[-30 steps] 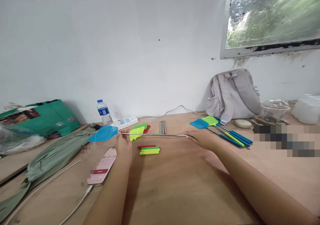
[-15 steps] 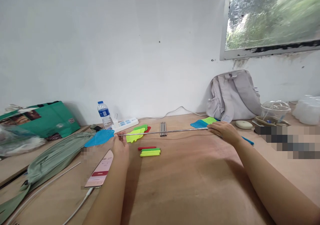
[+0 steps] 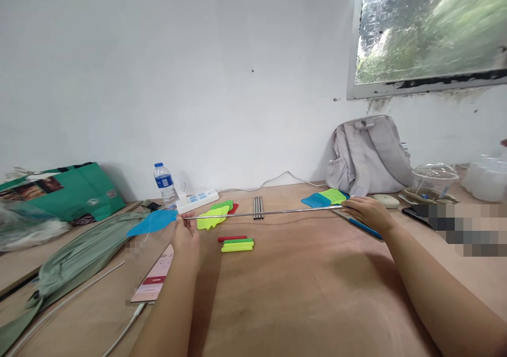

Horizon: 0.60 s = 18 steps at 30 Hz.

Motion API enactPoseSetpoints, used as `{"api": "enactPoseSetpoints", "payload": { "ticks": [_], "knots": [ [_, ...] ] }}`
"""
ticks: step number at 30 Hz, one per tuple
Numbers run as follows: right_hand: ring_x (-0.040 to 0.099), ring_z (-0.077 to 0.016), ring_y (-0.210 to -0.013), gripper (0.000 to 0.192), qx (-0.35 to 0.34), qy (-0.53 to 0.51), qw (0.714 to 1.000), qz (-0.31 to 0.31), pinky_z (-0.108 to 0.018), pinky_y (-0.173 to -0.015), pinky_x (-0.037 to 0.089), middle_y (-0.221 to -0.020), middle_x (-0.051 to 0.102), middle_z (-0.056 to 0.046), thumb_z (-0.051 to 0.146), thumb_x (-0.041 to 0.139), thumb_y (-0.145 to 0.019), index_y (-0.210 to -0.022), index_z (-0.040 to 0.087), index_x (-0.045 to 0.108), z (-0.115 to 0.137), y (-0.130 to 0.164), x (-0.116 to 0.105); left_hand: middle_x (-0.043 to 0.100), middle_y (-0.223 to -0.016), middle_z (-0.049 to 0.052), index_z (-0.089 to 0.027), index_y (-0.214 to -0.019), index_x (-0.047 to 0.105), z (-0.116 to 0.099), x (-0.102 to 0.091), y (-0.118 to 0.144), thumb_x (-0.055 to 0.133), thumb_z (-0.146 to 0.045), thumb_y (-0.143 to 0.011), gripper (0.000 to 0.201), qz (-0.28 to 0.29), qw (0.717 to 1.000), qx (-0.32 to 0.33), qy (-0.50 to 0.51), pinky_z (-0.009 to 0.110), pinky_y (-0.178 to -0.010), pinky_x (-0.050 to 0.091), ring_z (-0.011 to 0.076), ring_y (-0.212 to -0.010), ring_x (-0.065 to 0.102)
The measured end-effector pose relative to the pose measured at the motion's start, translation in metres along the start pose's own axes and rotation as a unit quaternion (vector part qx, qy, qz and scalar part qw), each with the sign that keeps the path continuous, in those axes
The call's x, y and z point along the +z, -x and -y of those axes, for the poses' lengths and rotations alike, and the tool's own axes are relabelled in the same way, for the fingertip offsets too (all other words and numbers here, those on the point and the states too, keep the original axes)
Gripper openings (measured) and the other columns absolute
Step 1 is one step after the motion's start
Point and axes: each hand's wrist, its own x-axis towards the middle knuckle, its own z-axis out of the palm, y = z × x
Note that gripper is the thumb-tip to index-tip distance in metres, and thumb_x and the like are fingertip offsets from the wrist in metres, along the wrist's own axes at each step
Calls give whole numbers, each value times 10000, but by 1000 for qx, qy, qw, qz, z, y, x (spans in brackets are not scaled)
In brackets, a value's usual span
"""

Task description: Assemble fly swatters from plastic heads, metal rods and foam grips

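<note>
A thin metal telescopic rod (image 3: pixel 269 213) stretches almost level across the table between my hands. My left hand (image 3: pixel 186 235) pinches its left end, beside a flat blue plastic swatter head (image 3: pixel 152 223); whether the two are joined is hidden by my fingers. At the other end, my right hand (image 3: pixel 368 213) is closed round the rod. Below that palm lies a stick with a blue handle (image 3: pixel 366 229), perhaps touched by the hand. Blue and yellow-green mesh swatter heads (image 3: pixel 332 196) lie just left of the right hand. Yellow, green and red heads (image 3: pixel 214 218) lie near the left.
Several short metal tubes (image 3: pixel 258 208) stand in a row behind the rod. Several coloured handles (image 3: pixel 236 244) lie in front. A phone (image 3: pixel 152 283) with a cable, a power strip (image 3: pixel 198 200), a water bottle (image 3: pixel 164 182), a grey backpack (image 3: pixel 368 156) and a plastic cup (image 3: pixel 434 180) surround the workspace.
My hands have moved slightly apart, the right one to the right, and more of the rod shows between them. The blue-handled stick has shifted left and toward me.
</note>
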Motion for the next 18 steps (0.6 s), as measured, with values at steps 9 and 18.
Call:
{"api": "enactPoseSetpoints", "payload": {
  "ticks": [9, 18],
  "knots": [
    [578, -196, -795, 343, 8, -23, 1000, 8, -298, -704, 410, -874, 641, -78, 440, 369, -830, -878, 202, 612, -27, 18, 3, 575, -747, 3, -170, -730, 529, -2, -2, 4, 377, -135, -848, 195, -20, 1000, -5, -7, 130, -771, 470, 42, -800, 575],
    [565, -215, -856, 326, 44, -26, 999, 12, -298, -749, 389, -921, 641, -96, 444, 393, -817, -873, 220, 624, -38, 27, -2, 576, -728, -12, -167, -707, 533, -7, -3, 1, 337, -130, -865, 255, -13, 1000, -14, -19, 58, -705, 458, 12, -728, 566]
  ]
}}
